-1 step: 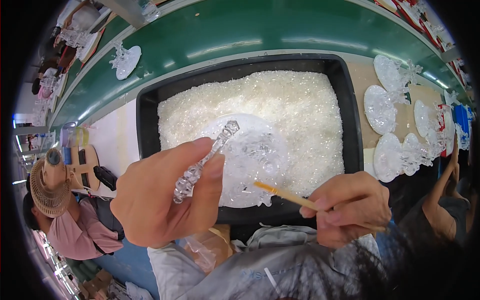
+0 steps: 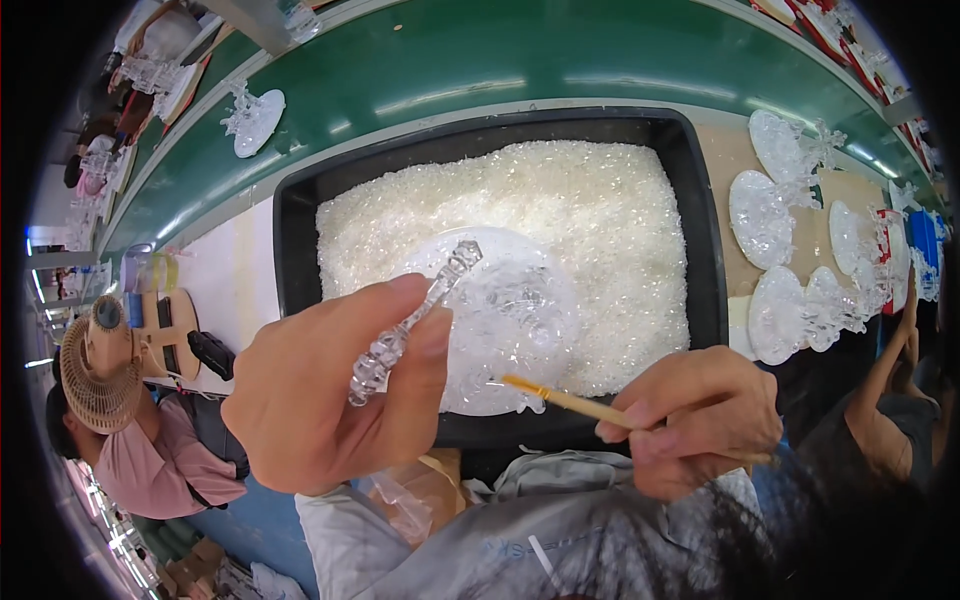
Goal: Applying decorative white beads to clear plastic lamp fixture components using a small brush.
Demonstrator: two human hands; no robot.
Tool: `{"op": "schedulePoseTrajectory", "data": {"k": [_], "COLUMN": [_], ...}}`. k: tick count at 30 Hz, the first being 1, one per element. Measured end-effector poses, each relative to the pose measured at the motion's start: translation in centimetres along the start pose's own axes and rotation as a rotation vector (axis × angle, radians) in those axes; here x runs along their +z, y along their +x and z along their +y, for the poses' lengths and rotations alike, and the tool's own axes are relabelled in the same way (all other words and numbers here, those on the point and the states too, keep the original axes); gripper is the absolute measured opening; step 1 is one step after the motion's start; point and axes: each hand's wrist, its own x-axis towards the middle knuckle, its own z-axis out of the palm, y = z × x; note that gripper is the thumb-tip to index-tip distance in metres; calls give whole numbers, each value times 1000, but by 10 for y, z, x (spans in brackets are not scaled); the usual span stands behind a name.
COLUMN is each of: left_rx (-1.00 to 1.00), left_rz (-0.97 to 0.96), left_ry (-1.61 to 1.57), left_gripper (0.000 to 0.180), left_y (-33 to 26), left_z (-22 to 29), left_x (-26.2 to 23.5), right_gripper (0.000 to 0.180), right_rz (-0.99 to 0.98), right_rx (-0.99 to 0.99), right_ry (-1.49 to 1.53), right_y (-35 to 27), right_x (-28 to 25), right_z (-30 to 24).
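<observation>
My left hand (image 2: 335, 390) grips the beaded stem (image 2: 405, 325) of a clear glass-like ornament, whose round transparent disc (image 2: 510, 320) hovers over a black tray (image 2: 300, 215) filled with small clear crystals (image 2: 580, 210). My right hand (image 2: 695, 420) pinches a thin wooden-handled brush (image 2: 560, 398), its tip touching the lower edge of the disc. Both hands are over the near rim of the tray.
Several finished clear disc ornaments (image 2: 765, 215) lie on the tan table right of the tray, and one more ornament (image 2: 255, 120) sits on the green belt (image 2: 480, 60) behind. A seated person in a straw hat (image 2: 95, 375) is at left; another person's arm (image 2: 890, 370) is at right.
</observation>
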Motion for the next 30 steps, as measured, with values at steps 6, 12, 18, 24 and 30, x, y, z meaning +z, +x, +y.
{"op": "schedulePoseTrajectory", "data": {"k": [6,12,18,24,30], "left_rx": [165,142,137,126,21], "left_rz": [-46,-129,-63,-48,-63], "left_ry": [36,19,57,100,-24], "left_gripper": [24,23,22,23,23], "left_y": [6,7,3,2,-1], "left_z": [0,2,2,3,3], "left_x": [-1,-6,-5,-4,-4], "right_gripper": [27,23,19,18,18], "right_rz": [102,126,71,92,14], "right_rx": [59,44,54,46,136], "right_ry": [-5,15,-14,-62,-14], "right_y": [-1,3,2,-4,7], "right_x": [13,15,9,12,7], "right_z": [3,4,3,1,-6]}}
